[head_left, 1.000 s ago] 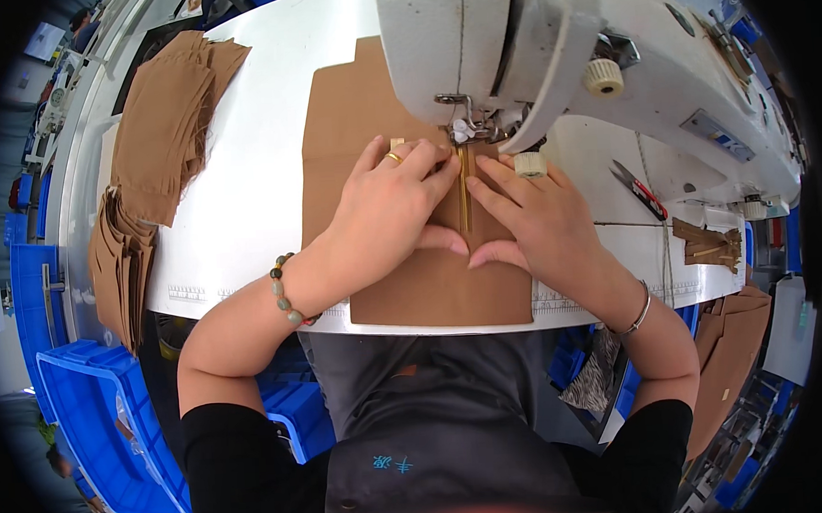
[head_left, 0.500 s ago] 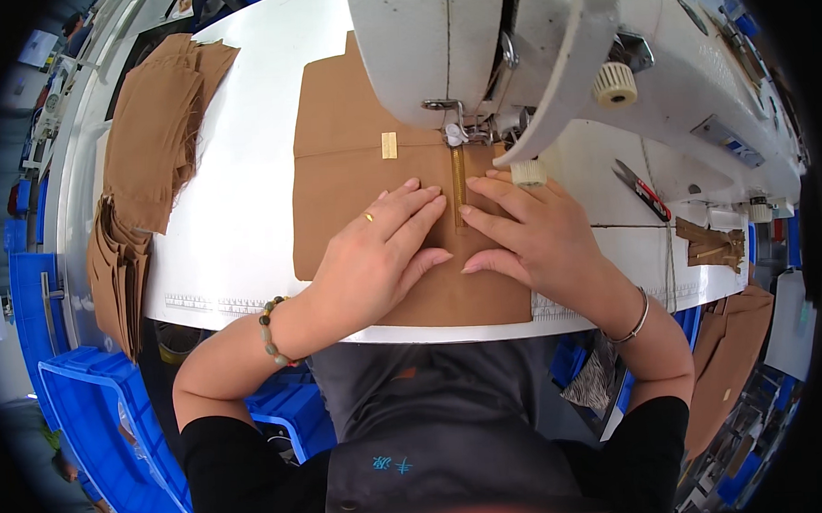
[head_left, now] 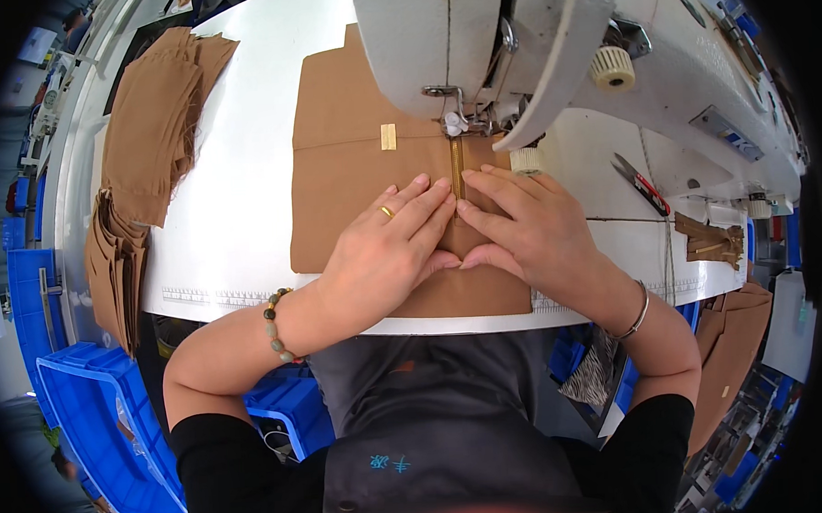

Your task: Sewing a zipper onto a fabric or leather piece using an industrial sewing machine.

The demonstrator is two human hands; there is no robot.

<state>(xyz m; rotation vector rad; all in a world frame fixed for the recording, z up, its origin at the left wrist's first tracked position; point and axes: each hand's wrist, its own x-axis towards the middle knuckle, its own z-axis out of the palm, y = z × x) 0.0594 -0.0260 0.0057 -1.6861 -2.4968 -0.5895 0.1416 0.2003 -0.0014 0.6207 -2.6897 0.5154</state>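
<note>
A brown fabric panel [head_left: 335, 191] lies flat on the white sewing table, its upper part under the sewing machine's presser foot [head_left: 460, 124]. A zipper with gold-coloured teeth [head_left: 457, 158] runs from the foot toward me. My left hand [head_left: 396, 230] rests on the panel just left of the zipper, fingers stretched forward. On the zipper's right side my right hand [head_left: 519, 217] presses the cloth with its fingers spread. Both thumbs nearly meet below the zipper, whose lower end they and the fingers partly hide. Neither hand grips anything.
The white sewing machine [head_left: 549, 58] overhangs the table from the right. Red-handled thread snips [head_left: 642, 187] and small brown zipper pieces [head_left: 708, 242] lie on the right. Stacked brown fabric pieces [head_left: 149, 130] sit at the left, above a blue bin [head_left: 116, 434].
My left hand has shifted slightly right, toward the zipper, and the thumbs have come closer together. Both hands still lie on the panel.
</note>
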